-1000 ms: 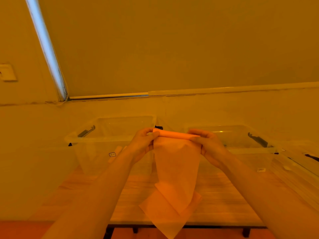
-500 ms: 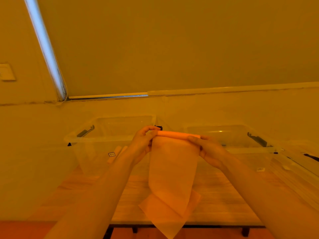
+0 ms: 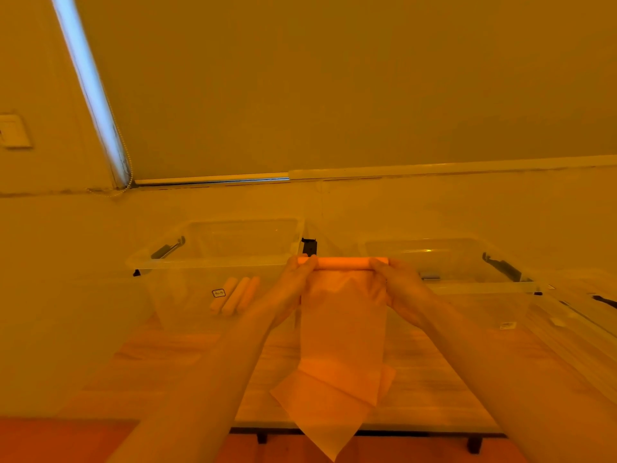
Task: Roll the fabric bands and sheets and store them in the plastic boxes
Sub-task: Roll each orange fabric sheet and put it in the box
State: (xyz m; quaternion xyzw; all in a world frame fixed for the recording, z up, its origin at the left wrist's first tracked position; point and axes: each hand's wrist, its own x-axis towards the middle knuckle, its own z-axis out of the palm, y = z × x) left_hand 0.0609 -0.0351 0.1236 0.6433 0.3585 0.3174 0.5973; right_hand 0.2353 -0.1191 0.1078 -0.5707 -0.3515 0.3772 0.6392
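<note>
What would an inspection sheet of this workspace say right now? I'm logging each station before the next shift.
Surface: wooden table, bare wood showing on both sides of the hanging fabric.
Job's things: fabric sheet partly rolled at its top, the rest hanging past the table edge; left plastic box holds three finished rolls; right plastic box shows no rolls.
Clutter: nothing seen.
Grippers: left hand and right hand each grip one end of the roll.
Cables: bead cord beside the window frame.
Surroundings: drawn blind, wall plate at left.
</note>
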